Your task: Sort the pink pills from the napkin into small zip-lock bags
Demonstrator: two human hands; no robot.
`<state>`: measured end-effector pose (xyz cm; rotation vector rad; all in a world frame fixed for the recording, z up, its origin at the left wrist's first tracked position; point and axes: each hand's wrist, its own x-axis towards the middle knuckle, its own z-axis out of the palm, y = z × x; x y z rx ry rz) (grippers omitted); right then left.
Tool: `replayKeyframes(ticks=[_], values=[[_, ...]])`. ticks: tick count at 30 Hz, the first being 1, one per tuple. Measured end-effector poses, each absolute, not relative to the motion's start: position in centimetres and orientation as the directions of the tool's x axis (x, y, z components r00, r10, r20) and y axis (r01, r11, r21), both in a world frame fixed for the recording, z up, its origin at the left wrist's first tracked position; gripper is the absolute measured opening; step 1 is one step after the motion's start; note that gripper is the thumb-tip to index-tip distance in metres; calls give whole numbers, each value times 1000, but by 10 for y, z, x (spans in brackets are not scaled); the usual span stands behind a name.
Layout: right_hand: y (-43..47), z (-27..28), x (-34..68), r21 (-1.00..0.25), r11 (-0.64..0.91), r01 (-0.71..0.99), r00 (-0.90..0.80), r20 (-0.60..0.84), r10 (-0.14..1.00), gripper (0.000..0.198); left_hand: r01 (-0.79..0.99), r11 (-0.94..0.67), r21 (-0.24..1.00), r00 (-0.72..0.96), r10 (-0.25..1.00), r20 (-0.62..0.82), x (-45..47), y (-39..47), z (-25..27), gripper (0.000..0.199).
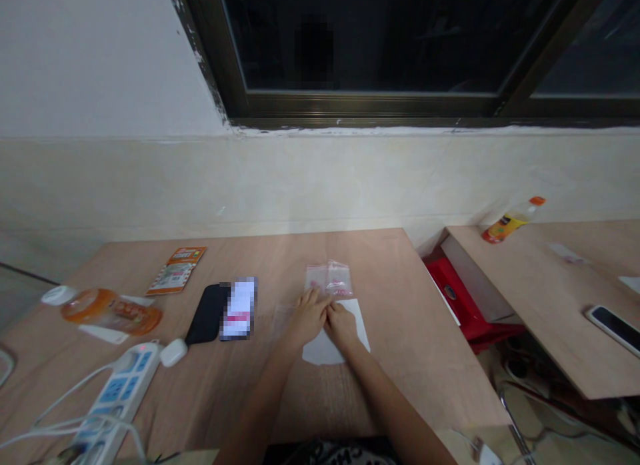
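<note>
My left hand (310, 315) and my right hand (342, 323) meet over a white sheet of paper (320, 350) on the desk. Their fingertips come together near the paper's far edge, with the fingers bent inward. Whatever lies between them is too small or covered to make out. Just beyond the fingers are two clear plastic bags with pink marks: a left bag (315, 274) and a right bag (340, 278), partly overlapping. The fingers of my left hand reach the near edge of the left bag. A faint clear plastic piece (281, 318) lies beside my left wrist.
Left on the desk (400, 385) are a phone with a lit screen (239, 310), a black phone-like object (206, 313), an orange packet (177, 270), a lying orange bottle (113, 311), a white charger case (174, 352) and a power strip (117, 401) with cables. Another desk (540, 298) holds a drink bottle (511, 223).
</note>
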<state>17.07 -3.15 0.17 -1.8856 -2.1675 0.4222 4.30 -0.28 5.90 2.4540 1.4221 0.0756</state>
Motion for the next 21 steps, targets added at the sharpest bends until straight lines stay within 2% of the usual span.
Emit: replayKeyframes(ticks=[3,9,15,21], values=[[-32,4,170,-366,139,920,-152,-9,988,28,811,-494,314,550,826,-123,44,5,54,48],[-33,9,169,-333,134,933,-144,-6,990,19,828,-493,266,537,835,-123,45,7,50,49],[-33,10,169,-329,140,934,-139,26,990,16,829,-489,274,531,841,-105,49,4,60,49],[-34,5,168,-327,145,934,-130,67,989,22,849,-424,315,444,896,10,34,9,90,45]])
